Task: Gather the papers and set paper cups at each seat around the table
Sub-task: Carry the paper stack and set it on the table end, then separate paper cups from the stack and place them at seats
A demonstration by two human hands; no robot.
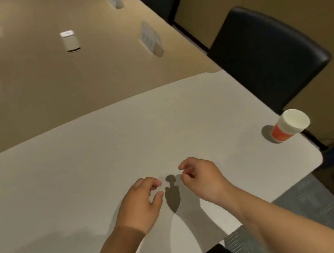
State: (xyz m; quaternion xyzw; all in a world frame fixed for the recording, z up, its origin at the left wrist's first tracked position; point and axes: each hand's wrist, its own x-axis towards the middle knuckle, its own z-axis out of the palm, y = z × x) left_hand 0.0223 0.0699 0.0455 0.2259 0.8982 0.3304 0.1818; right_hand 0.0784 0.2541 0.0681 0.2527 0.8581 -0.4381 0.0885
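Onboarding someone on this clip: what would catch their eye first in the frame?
Two bare hands, the left hand and right hand, hover with loosely curled fingers holding nothing over the near white table. An orange-and-white paper cup stands near that table's right edge, beside a black chair. Further back, small white stands dot the tan table.

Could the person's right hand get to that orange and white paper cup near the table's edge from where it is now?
Probably yes. The right hand holds nothing, fingers loosely curled, and only bare table lies between it and the paper cup, which stands upright on that same side. Nothing blocks the way, though how far it must stretch is hard to judge.
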